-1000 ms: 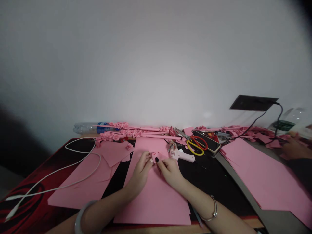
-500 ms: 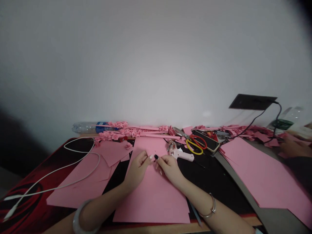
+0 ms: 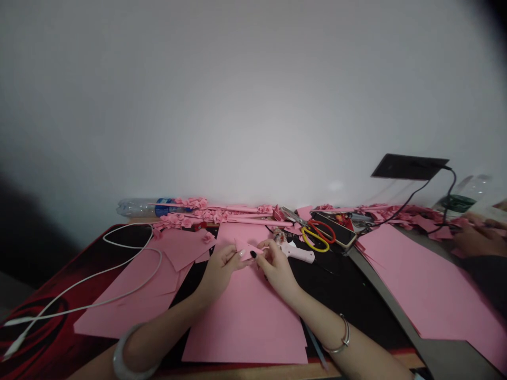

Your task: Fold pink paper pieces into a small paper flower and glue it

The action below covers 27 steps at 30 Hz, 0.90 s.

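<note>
A small pink paper piece (image 3: 245, 248) is pinched between both hands above a large pink sheet (image 3: 245, 327). My left hand (image 3: 222, 266) grips its left side, thumb on the near edge. My right hand (image 3: 276, 266) holds its right side, with the black-nailed thumb at the paper's lower edge. Just right of my right hand lies a white glue gun (image 3: 299, 253). Beyond it are scissors with red and yellow handles (image 3: 317, 237) and a phone (image 3: 340, 232).
Pink paper flowers (image 3: 217, 215) and a plastic bottle (image 3: 137, 207) line the wall. A white cable (image 3: 119, 301) crosses pink sheets (image 3: 130, 311) at left. More sheets (image 3: 428, 290) lie at right, near another person's hand (image 3: 475, 240). A dark panel (image 3: 410, 166) stands behind.
The small pink paper now shows as a wider, pointed piece between my fingers. My hands have moved slightly apart. The other person's hand at the right has shifted a little.
</note>
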Motion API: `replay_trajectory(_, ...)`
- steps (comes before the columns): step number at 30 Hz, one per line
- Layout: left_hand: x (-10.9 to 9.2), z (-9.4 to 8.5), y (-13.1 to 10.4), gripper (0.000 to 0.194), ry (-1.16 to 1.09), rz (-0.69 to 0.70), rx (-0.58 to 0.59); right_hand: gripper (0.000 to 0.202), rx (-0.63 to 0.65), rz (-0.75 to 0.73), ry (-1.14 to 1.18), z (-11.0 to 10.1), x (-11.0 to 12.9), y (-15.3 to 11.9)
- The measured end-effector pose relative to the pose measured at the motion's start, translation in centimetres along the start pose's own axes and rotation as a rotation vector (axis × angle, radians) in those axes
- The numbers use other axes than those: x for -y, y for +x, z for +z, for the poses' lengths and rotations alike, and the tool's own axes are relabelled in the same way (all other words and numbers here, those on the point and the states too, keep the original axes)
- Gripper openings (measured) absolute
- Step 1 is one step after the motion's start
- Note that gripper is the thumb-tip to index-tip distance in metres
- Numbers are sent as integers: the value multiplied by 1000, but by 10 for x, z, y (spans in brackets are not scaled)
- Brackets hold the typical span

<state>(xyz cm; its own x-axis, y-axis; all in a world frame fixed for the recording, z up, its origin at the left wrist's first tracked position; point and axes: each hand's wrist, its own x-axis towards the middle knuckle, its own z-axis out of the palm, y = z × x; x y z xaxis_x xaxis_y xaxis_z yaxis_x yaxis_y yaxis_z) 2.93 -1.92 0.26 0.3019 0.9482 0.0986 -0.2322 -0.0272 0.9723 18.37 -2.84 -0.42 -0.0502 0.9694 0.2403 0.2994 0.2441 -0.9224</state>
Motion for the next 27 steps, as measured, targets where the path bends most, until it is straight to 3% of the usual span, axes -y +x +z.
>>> replay_trajectory(5, -3, 3, -1, 26, -1, -41, -4, 22, 45, 17, -65, -1, 0, 0)
replay_trajectory(16, -10, 5, -1, 11, 2, -43, -24, 25, 49, 20, -42, -2, 3, 0)
replay_trajectory(27, -5, 6, -5, 17, -23, -114, 84, 24, 120, -59, -132, -3, 6, 1)
